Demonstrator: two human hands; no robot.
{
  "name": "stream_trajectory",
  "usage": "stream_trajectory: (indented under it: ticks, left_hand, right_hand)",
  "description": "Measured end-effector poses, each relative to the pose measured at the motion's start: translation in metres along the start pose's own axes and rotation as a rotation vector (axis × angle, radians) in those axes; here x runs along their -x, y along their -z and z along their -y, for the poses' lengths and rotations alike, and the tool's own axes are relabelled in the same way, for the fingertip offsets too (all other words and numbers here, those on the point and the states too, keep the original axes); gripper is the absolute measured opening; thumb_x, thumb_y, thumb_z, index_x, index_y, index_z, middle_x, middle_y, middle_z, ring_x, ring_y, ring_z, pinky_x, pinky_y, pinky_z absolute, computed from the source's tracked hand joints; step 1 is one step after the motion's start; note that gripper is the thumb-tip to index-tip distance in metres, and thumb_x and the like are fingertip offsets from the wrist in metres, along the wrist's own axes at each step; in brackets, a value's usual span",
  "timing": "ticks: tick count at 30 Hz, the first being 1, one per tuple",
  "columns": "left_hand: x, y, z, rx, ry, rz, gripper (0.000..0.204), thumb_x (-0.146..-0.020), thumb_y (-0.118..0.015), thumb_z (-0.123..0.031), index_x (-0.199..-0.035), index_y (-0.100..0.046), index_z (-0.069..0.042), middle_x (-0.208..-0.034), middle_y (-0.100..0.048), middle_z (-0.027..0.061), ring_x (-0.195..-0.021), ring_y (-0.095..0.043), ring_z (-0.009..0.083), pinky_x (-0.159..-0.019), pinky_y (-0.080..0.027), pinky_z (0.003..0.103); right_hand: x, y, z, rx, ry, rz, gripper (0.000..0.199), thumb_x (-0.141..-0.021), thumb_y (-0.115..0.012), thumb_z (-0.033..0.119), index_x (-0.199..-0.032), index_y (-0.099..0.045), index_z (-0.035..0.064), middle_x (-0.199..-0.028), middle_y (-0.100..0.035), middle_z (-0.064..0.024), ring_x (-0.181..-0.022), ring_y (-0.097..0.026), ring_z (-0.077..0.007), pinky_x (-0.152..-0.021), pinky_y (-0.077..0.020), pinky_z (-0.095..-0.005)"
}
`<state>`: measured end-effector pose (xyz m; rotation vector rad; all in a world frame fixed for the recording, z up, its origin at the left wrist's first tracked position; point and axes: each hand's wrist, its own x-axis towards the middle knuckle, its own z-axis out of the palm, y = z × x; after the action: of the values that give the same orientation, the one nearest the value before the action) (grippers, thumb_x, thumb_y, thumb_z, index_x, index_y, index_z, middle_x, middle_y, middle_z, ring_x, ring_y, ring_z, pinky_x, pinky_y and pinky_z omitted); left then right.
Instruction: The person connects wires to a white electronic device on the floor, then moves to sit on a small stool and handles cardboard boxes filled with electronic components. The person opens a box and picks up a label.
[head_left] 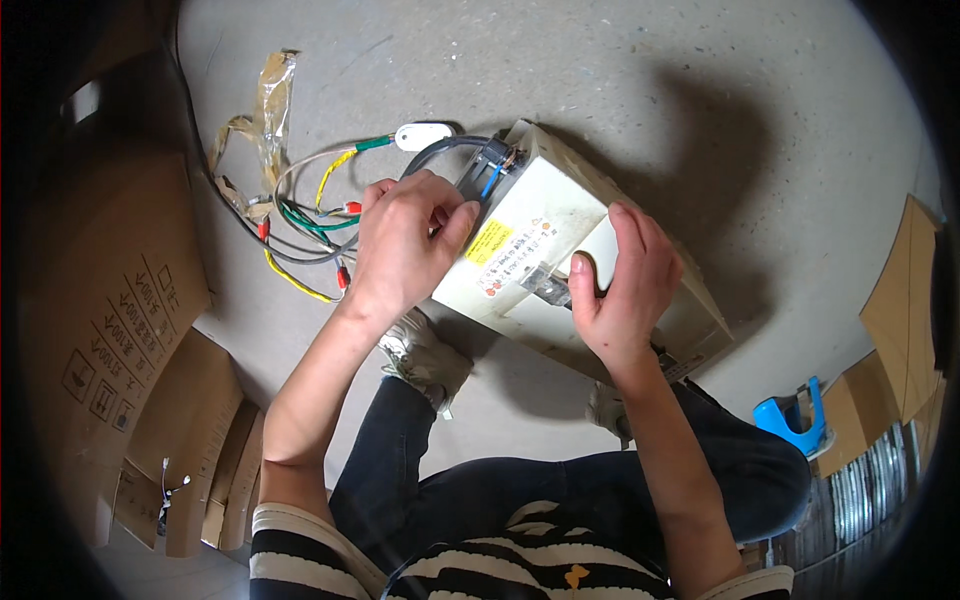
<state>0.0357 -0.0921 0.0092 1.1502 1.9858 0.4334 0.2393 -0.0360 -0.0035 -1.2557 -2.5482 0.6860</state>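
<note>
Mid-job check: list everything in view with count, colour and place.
Boxy unit: 1, cream, centre
Label: 1, yellow, on unit
Thick cable: 1, black, unit's upper left
Wires: several, yellow, green, grey, left of unit
Connectors: at least 3, red, on wires
Oval piece: 1, white, near thick cable
Tape: some, brownish, upper left
Cardboard: several, brown, both sides
Handled tool: 1, blue, lower right
Ribbed material: some, silvery, lower right
Floor: 1, grey, underneath
Shoes: 2, pale, below unit
Trousers: 1, dark blue, lower centre
Striped top: 1, black and cream, bottom
Left hand: 1, bare, at unit's left
Right hand: 1, bare, at unit's right
</note>
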Motion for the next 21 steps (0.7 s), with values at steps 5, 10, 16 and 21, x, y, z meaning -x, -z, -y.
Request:
stream_trajectory:
  ticks: [5, 10, 16, 21]
  left_hand:
    - [-0.001, 0.012, 0.004, -0.022, -0.018, 0.06, 0.012, -0.075, -0.06, -0.012, -0.07, -0.057, -0.001, -0.063, -0.053, 0.0072, -0.059, -0.048, 0.0191, -0.068, -0.035, 0.031]
    - [-0.001, 0.013, 0.0, -0.076, -0.06, 0.12, 0.012, -0.075, -0.06, -0.012, -0.07, -0.057, -0.001, -0.064, -0.053, 0.0064, -0.059, -0.048, 0.0194, -0.069, -0.035, 0.031]
    - [-0.001, 0.011, 0.003, 0.029, 0.003, 0.138, 0.013, -0.075, -0.059, -0.013, -0.069, -0.057, -0.002, -0.065, -0.053, 0.0078, -0.06, -0.048, 0.0196, -0.071, -0.036, 0.031]
    - [-0.001, 0.008, -0.001, -0.022, -0.036, 0.124, 0.013, -0.074, -0.059, -0.014, -0.069, -0.057, -0.002, -0.065, -0.054, 0.0074, -0.059, -0.051, 0.0205, -0.066, -0.037, 0.032]
  right_hand:
    - [0.0, -0.001, 0.0, -0.002, 0.001, -0.01, 0.049, -0.071, -0.057, 0.024, -0.114, -0.045, 0.0027, -0.111, -0.049, -0.0119, -0.101, -0.046, -0.0265, -0.084, -0.0301, -0.0398]
    - [0.0, 0.0, 0.001, 0.0, 0.002, -0.014, 0.049, -0.071, -0.057, 0.024, -0.113, -0.045, 0.0027, -0.111, -0.049, -0.012, -0.101, -0.047, -0.0264, -0.083, -0.0304, -0.0399]
    - [0.0, 0.0, -0.001, -0.005, 0.01, -0.014, 0.048, -0.072, -0.057, 0.024, -0.113, -0.045, 0.0025, -0.11, -0.049, -0.0121, -0.101, -0.047, -0.0264, -0.083, -0.0309, -0.0401]
    - [0.0, -0.001, 0.001, 0.007, 0.014, -0.019, 0.048, -0.072, -0.057, 0.024, -0.113, -0.045, 0.0022, -0.11, -0.049, -0.012, -0.1, -0.047, -0.0266, -0.084, -0.0308, -0.0402]
